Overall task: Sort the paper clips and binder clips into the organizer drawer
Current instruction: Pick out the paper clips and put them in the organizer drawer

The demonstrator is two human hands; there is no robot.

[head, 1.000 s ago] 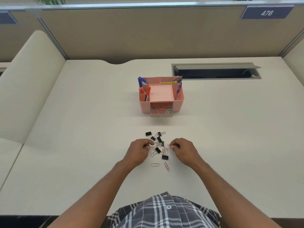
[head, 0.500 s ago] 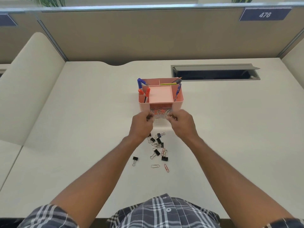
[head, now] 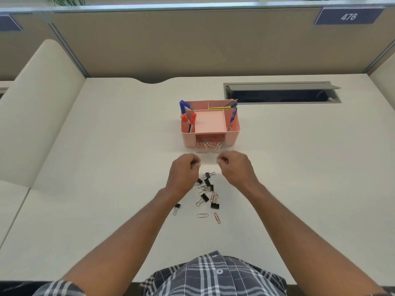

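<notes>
A pink desk organizer stands mid-desk. Its clear drawer is pulled out at the front and holds several paper clips. My left hand and right hand hover just in front of the drawer, fingers curled, with nothing visible in them; both are blurred. Below them lies a loose pile of black binder clips and paper clips. One binder clip sits apart by my left wrist. A silver paper clip and a red paper clip lie nearest me.
Markers and pens stand in the organizer's top compartments. A grey cable hatch is open at the back right of the white desk. Beige partition walls close the back and sides.
Both hands went from the clip pile up to the drawer front, then drew back a little toward me. One binder clip now lies apart at the left.
</notes>
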